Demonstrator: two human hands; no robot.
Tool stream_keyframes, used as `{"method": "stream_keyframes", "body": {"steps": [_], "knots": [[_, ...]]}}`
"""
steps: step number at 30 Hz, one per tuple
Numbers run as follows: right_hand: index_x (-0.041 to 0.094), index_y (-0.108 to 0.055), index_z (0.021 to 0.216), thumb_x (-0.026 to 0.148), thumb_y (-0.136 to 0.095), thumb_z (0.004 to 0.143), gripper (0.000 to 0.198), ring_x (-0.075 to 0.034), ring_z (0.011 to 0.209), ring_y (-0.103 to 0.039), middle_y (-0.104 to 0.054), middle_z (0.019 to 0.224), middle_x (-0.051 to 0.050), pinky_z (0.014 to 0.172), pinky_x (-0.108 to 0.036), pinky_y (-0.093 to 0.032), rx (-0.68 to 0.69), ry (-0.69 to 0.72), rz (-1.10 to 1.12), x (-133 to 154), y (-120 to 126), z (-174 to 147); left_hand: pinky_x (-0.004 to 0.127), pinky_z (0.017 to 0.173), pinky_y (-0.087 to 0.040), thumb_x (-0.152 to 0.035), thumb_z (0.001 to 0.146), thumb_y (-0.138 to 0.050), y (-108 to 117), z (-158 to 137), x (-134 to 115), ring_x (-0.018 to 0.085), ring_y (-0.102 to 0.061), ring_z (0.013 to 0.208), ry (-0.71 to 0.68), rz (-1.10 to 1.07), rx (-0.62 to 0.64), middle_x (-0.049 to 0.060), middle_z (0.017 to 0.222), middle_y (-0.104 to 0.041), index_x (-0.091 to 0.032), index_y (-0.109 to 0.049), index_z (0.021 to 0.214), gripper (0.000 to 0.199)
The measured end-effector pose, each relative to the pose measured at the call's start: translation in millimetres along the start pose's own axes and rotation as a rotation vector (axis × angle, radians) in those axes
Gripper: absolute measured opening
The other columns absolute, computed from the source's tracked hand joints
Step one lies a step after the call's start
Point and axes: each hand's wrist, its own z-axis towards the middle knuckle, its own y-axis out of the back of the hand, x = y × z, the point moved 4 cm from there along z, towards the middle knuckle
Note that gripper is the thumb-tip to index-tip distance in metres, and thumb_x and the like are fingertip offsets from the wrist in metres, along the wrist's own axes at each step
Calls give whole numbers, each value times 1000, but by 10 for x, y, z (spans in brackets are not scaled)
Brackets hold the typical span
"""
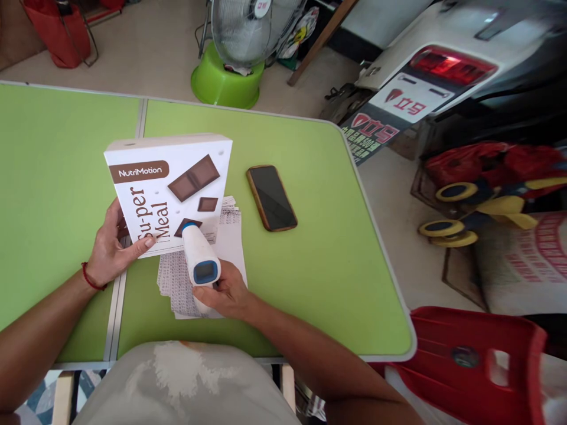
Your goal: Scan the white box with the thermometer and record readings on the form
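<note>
My left hand (110,249) grips the lower left corner of a white NutriMotion box (170,198), its thumb across the front face. The box is tilted up above the table, with brown chocolate pieces printed on it. Wrapped round the handle of a white and blue infrared thermometer (199,248) is my right hand (230,292). The thermometer's nose points at the box's lower right part; I cannot tell whether they touch. Its small screen faces me and looks dark. Beneath both lies a fanned stack of printed papers (175,292), partly hidden.
A smartphone (272,198) in a brown case lies right of the box on the green folding table (328,277). Beyond the far edge, a fan (241,29) stands on a green tub (225,82). A red plastic chair (469,330) and a white scooter (443,65) are at right.
</note>
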Motion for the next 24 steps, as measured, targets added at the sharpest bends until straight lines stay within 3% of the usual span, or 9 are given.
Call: {"method": "stream_keyframes", "body": {"steps": [5, 9, 14, 24], "knots": [[21, -44, 65, 28, -62, 75, 22, -9, 53, -38, -43, 59, 5, 52, -22, -40, 8, 38, 4, 48, 4, 14, 38, 80, -62, -39, 80, -75, 0, -3, 6, 28, -67, 104, -17, -8, 10, 15, 126, -61, -17, -38, 139, 73], [20, -48, 70, 30, -61, 75, 17, -10, 56, -42, -48, 62, 3, 53, -23, -40, 32, -5, 36, 15, -12, 12, 39, 82, -62, -39, 81, -75, -1, -1, 5, 28, -66, 106, -26, 0, 5, 15, 126, -61, -16, -40, 138, 71], [21, -46, 69, 30, -65, 71, 21, -9, 54, -37, -45, 60, 5, 49, -22, -35, 9, -26, 32, -6, -9, 21, 40, 81, -62, -43, 81, -74, -4, 9, -1, 28, -67, 104, -47, 13, -1, 15, 124, -62, -16, -40, 138, 72], [21, -46, 70, 33, -66, 72, 23, -9, 55, -37, -44, 61, 5, 51, -22, -38, 15, -42, 52, -5, -18, 19, 38, 80, -62, -38, 79, -77, 4, 9, -2, 28, -67, 105, -33, -18, 4, 16, 125, -62, -15, -42, 137, 72]]}}
